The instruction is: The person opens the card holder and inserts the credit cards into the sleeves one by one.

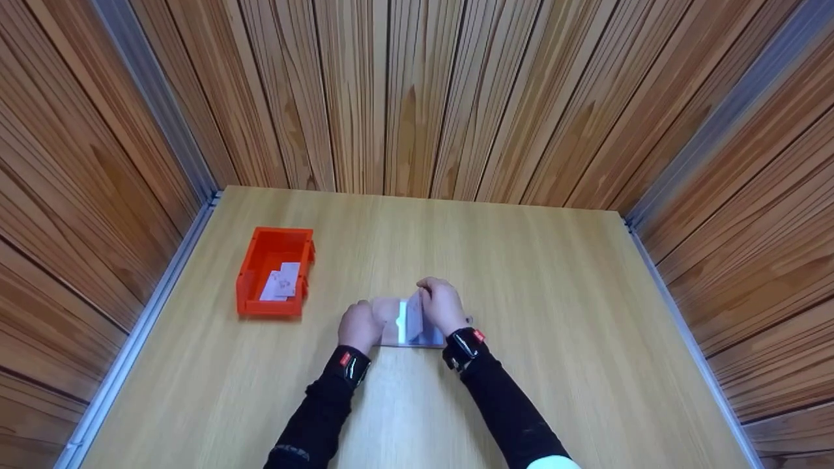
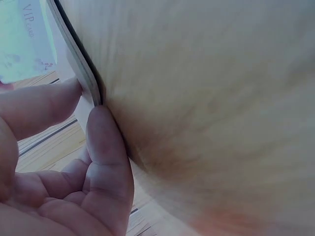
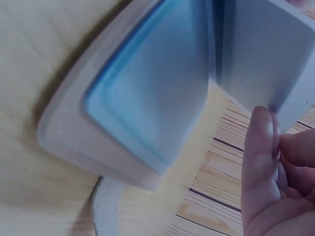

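A card holder [image 1: 389, 333] with a pale pinkish cover lies spread open on the table, between my two hands. My left hand [image 1: 358, 327] pinches the left cover's edge between thumb and finger. Inside that side, the left wrist view shows a pale card marked "VIP card" [image 2: 27, 42]. A sleeve page [image 3: 261, 54] stands up from the middle, its edge pinched by my right hand [image 1: 445, 307]. Bluish clear sleeves [image 3: 152, 93] lie on the right cover, and a light strap [image 3: 105, 209] sticks out beyond it. Whether the raised page holds a card I cannot tell.
To the left stands an orange-red bin [image 1: 244, 286] with a few pale cards [image 1: 281, 284] inside. Wood-panelled walls [image 1: 417, 98] with metal rails [image 1: 140, 345] border the light wooden table [image 1: 554, 293] at the back and sides.
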Demonstrator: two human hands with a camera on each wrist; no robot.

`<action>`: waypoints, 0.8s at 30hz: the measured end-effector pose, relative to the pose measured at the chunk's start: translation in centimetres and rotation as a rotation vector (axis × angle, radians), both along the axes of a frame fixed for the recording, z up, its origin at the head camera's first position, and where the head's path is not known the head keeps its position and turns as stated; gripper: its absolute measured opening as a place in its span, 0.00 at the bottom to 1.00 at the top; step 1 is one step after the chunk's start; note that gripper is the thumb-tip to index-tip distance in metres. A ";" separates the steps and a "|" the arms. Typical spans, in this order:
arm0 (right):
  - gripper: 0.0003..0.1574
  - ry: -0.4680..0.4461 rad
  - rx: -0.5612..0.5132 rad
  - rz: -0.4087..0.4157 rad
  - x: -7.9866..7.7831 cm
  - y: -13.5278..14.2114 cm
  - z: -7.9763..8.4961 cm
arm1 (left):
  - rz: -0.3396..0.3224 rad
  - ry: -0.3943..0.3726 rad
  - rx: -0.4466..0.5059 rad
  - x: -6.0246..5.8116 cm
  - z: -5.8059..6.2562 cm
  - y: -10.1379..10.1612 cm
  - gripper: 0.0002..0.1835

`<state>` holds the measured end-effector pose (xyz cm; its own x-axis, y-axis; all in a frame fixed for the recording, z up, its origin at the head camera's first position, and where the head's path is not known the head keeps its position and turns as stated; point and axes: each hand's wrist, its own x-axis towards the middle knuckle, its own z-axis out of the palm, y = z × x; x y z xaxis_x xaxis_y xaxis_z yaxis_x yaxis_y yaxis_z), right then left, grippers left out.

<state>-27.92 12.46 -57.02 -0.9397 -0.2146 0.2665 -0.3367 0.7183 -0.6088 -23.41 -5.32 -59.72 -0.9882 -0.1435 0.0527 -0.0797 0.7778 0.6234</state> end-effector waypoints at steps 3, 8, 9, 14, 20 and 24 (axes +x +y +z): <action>0.10 -0.029 -0.013 -0.004 0.1 -0.2 0.0 | -0.001 -0.009 -0.002 0.0 0.0 0.0 0.10; 0.11 -0.039 -0.027 0.003 0.3 -0.4 -0.1 | -0.003 -0.020 0.000 0.0 0.0 0.0 0.11; 0.11 -0.042 -0.029 0.003 0.3 -0.5 -0.2 | -0.003 -0.019 0.003 0.0 0.0 0.0 0.11; 0.11 -0.033 -0.033 0.020 0.3 -0.6 -0.4 | -0.007 -0.013 0.009 -0.1 0.0 -0.1 0.12; 0.12 -0.061 0.002 0.044 0.5 -0.7 -0.9 | -0.015 -0.013 0.015 0.0 0.0 -0.1 0.12; 0.12 -0.077 0.042 0.080 0.6 -0.6 -1.4 | -0.012 -0.018 0.017 0.0 0.1 -0.1 0.13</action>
